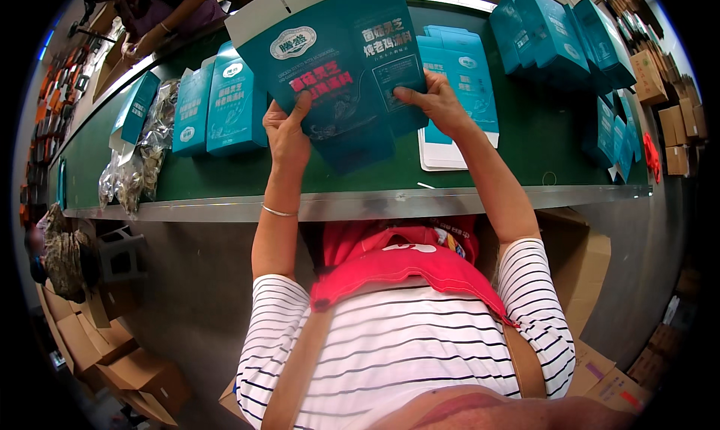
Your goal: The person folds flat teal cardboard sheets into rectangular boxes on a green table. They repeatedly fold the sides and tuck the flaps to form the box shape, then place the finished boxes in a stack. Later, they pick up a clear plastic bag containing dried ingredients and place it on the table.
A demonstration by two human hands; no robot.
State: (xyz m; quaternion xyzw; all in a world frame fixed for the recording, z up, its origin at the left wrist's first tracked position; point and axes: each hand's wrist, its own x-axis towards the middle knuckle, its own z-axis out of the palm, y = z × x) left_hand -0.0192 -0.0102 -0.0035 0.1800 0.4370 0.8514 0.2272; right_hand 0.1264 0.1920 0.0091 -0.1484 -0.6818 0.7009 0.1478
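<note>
Both of my hands hold up a teal printed carton blank (341,62) above the table, its white flaps at the top left. My left hand (287,134) is closed on its lower left side, thumb on the printed face. On its right side, my right hand (436,104) pinches the cardboard, thumb in front. Behind and beside my right hand lies a stack of flat teal carton blanks (469,85) on the green table (495,171). Two folded teal boxes (238,100) stand to the left of my left hand.
Clear plastic packets (154,141) lie at the left beside another teal box (135,115). More teal boxes (551,36) stand at the right. A metal edge (405,203) runs along the table front. Across the table, a person (169,17) sits. Brown cardboard boxes (142,377) are on the floor.
</note>
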